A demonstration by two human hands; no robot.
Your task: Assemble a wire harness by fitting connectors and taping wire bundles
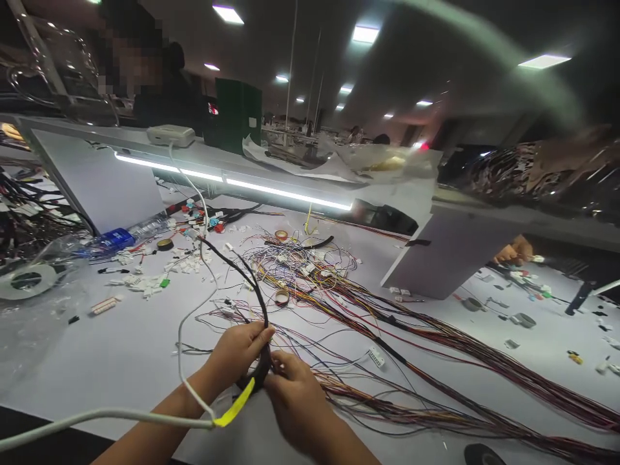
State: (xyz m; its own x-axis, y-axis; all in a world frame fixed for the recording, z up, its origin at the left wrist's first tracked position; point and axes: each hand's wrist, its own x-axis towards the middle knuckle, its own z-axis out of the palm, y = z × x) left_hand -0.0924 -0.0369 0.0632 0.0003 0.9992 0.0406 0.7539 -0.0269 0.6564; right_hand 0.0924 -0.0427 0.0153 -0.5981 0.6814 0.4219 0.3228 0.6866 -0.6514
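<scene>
A black-wrapped wire harness branch [263, 303] rises from my hands and curves back to the left over the table. My left hand [237, 355] is closed on it, the thumb pressed along its top. My right hand [298, 391] is just to the right, its fingers curled in against a dark curved black thing [261, 371] between the hands. That thing could be a tape roll or a thicker part of the harness; the fingers hide much of it. A white cord [181, 342] with a yellow tag [237, 403] passes over my left forearm, close to the camera.
Long bundles of coloured wires [436, 332] stretch right across the white table [126, 361]. A tangle of wires and white connectors [305, 265] lies ahead. Tape rolls [281, 297], loose connectors [145, 282] and plastic bags [29, 342] lie around. A light bar [285, 194] and upright panels [440, 252] stand behind.
</scene>
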